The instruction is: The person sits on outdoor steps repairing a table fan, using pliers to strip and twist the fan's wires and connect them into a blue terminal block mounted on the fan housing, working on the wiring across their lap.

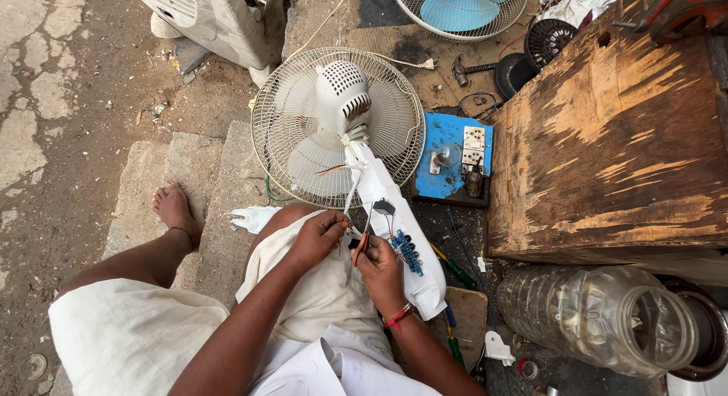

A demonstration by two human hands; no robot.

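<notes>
Wires are the weak point as I read it; thin coloured leads [379, 240] run out of the opened white fan column [394, 221] to a small blue circuit board [408, 252], and a tug from either hand could, in my judgement, pull one off its joint; the red-handled tool [359, 248] sits right among them, so a slip might nick insulation or bridge two contacts on the board. The white pedestal fan [337, 127] lies face-down across the stone step [220, 183] with its column propped on my knee; if the knee shifts, I judge the column could roll off to the right onto the screwdrivers [455, 271] lying near the wooden box [614, 130].

My left hand [317, 237] comes in from the near left, wrist bent, fingers curled together and pinched on the wire bundle just beside the column's opening; my right hand [381, 271] rises from below, palm turned inward, its grip clamped round the red-handled tool, whose tip points up at the wires; a red thread band shows at that wrist; the two hands are nearly touching over my lap.
</notes>
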